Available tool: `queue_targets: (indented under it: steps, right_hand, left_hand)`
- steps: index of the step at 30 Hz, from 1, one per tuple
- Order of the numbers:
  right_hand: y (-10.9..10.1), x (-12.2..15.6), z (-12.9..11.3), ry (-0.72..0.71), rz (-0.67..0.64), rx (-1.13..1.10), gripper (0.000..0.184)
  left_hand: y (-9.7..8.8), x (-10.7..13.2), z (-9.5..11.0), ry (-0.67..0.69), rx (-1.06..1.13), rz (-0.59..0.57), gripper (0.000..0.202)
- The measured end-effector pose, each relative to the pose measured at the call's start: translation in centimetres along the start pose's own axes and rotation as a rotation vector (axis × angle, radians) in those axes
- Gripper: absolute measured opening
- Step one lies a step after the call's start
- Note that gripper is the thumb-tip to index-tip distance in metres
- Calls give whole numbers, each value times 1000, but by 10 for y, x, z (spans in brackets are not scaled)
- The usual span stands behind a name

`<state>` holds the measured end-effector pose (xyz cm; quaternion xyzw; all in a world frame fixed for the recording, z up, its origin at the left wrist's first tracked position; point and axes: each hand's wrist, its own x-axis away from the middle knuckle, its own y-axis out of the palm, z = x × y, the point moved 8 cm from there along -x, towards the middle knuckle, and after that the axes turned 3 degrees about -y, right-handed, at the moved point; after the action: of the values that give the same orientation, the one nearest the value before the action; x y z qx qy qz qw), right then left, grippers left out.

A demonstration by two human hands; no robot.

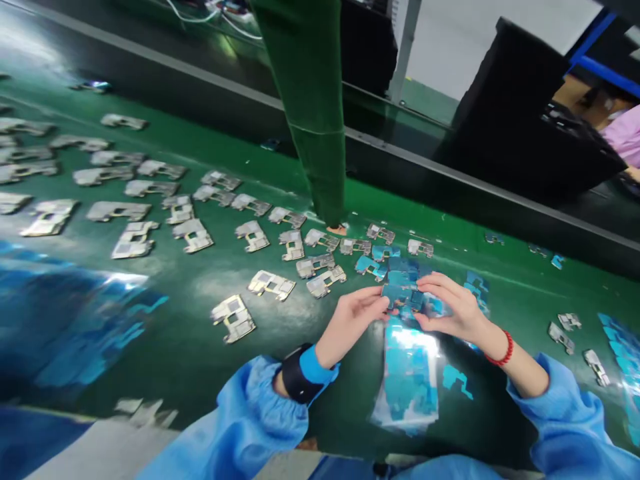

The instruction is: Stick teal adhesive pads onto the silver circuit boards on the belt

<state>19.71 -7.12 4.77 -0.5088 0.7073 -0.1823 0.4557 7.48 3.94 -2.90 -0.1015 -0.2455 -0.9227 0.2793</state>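
Between my two hands is a phone circuit board (400, 297) that looks blue, held just above the bench. My left hand (350, 317) pinches its left end between thumb and fingers. At its right end, my right hand (455, 310) grips the edge with thumb and fingertips. Just below lies a stack of clear sheets with blue film pieces (410, 373). A loose blue film cutout (456, 380) rests to the right of it. Beyond my hands are blue-covered boards (371, 267) beside bare grey boards (355, 247).
Many grey boards (165, 189) spread across the green bench (190, 347) to the left. Blue film sheets (65, 320) lie at far left and more film (623, 353) at far right. A green-wrapped post (315, 113) rises behind my hands. A person's pink sleeve (623, 137) shows at upper right.
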Motion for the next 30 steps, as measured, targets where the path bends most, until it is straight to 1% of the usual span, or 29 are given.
queue_targets:
  steps: [1,3,5,6,9,10,12,14,20,26,30]
  right_hand:
    - [4,-2,-2,12,-21,-31,42]
    - [9,-4,-1,112,-35,-121,46]
    - [14,-4,5,289,-39,-265,50]
    - [17,-2,8,391,-44,-358,49]
    - [28,5,14,673,-42,-635,32]
    - [31,7,15,743,-32,-694,28]
    - [34,10,17,833,-11,-750,27]
    - [35,10,18,867,2,-763,27]
    - [32,13,16,882,31,-832,28]
    - [34,16,12,910,56,-946,24]
    - [37,18,13,937,60,-944,25]
  left_hand:
    - [0,0,0,6,-10,5,33]
    - [-1,1,2,17,-15,20,31]
    - [-2,3,5,32,-14,28,32]
    - [-1,4,6,37,-13,27,33]
    - [0,6,8,42,-6,17,34]
    - [0,6,8,40,-2,14,34]
    - [0,7,9,35,5,11,35]
    - [0,8,9,34,13,8,36]
    - [0,9,11,48,36,-2,35]
    - [-2,8,10,46,77,12,32]
    - [-3,7,7,25,71,22,33]
